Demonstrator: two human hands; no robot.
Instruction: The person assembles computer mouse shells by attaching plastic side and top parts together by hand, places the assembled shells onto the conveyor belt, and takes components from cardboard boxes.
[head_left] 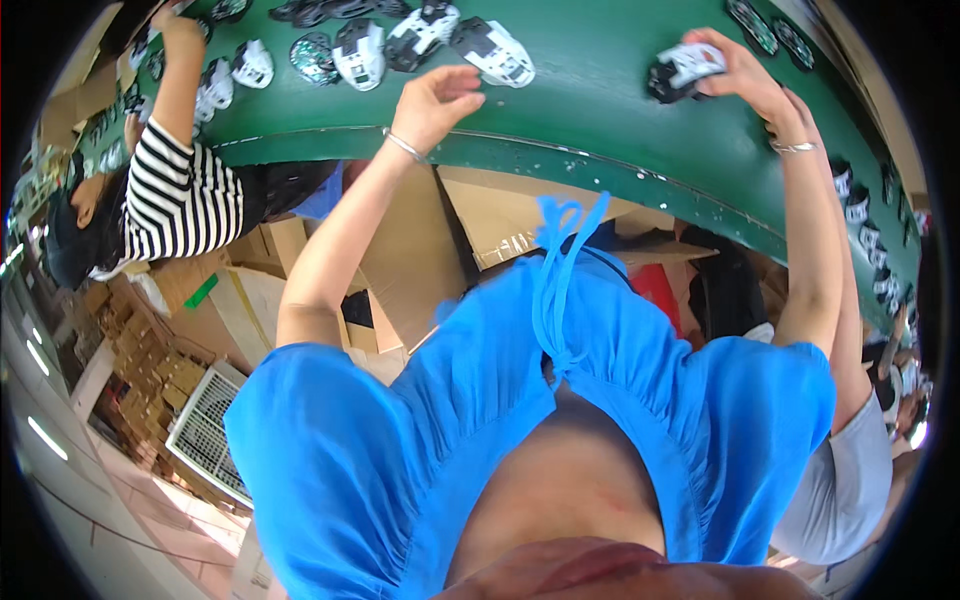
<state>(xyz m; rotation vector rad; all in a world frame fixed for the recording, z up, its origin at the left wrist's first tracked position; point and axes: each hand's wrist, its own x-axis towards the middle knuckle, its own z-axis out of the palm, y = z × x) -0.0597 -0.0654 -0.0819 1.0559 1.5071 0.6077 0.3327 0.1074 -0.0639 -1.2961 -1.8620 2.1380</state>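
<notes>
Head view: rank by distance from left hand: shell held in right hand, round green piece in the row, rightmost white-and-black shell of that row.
From the left hand:
1. Rightmost white-and-black shell: just beyond it, slightly right.
2. Round green piece: to its left, at the row's left end.
3. Held shell: well right, in the right hand.

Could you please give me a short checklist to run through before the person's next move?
1. Right hand has hold of a white-and-black piece: ok.
2. Left hand free: ok, nothing is seen in it.
3. Left fingertips clear of the nearest white-and-dark piece: cannot tell, they are close and contact is unclear.
4. Room around the right forearm: not ok, a co-worker's arm runs close alongside.
5. Underside of the held piece: cannot tell, hidden from this view.
</notes>
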